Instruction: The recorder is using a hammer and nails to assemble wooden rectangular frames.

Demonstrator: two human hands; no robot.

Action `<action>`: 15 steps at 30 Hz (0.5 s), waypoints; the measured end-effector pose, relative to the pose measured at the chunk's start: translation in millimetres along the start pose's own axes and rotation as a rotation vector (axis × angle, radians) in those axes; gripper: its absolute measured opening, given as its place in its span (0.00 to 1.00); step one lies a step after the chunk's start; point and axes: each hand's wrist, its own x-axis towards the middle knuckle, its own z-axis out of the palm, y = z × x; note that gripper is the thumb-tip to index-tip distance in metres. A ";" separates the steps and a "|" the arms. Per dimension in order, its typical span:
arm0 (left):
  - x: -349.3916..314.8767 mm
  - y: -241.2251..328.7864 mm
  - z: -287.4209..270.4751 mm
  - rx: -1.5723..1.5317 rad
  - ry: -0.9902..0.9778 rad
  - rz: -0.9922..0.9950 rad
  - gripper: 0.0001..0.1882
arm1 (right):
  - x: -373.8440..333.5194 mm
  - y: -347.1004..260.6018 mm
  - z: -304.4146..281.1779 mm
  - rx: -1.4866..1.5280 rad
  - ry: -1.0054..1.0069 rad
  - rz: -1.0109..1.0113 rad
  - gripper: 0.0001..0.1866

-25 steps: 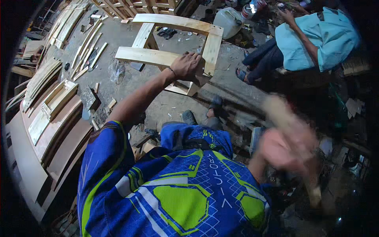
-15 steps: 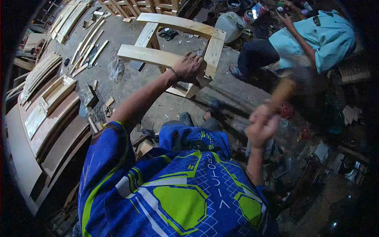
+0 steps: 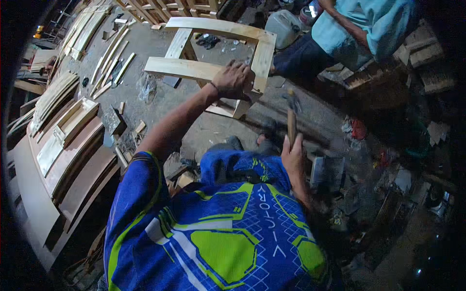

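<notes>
A pale wooden frame [image 3: 264, 60] with curved rails, like a stool or chair frame, stands on the floor in front of me. My left hand [image 3: 234, 80] is closed over its near right corner, fingers bent round the wood; whether anything small is pinched there is hidden. Lower and to the right, my right hand [image 3: 294, 155] grips a hammer [image 3: 291, 123] by its wooden handle. The hammer's head points away from me, apart from the frame.
Curved panels [image 3: 82, 160] and stacked slats [image 3: 56, 102] lie at the left. Loose strips [image 3: 125, 68] are on the floor beyond. A co-worker in a light blue shirt [image 3: 349, 29] sits at the far right near a translucent jug [image 3: 283, 29]. Scraps and tools clutter the right.
My right hand and the hammer have swung left and toward the frame. My left hand stays on the frame corner. The co-worker appears farther left and higher in view.
</notes>
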 end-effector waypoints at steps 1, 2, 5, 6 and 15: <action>-1.7 -0.8 -0.5 -0.014 0.049 -0.010 0.49 | 0.4 6.4 -1.1 0.005 0.007 -0.018 0.19; -6.0 0.4 -1.6 -0.040 -0.043 -0.034 0.49 | 0.3 13.0 -6.1 0.035 0.087 -0.066 0.18; -17.8 2.1 -12.5 0.127 0.091 -0.140 0.43 | 7.9 26.4 -11.5 0.093 -0.055 0.004 0.21; -21.6 4.7 -15.1 0.105 0.113 -0.141 0.45 | 11.9 30.8 -14.7 0.030 -0.112 -0.142 0.21; -18.2 -0.5 -17.6 0.079 0.125 -0.131 0.37 | 109.6 11.1 27.2 -0.558 -0.711 -0.760 0.22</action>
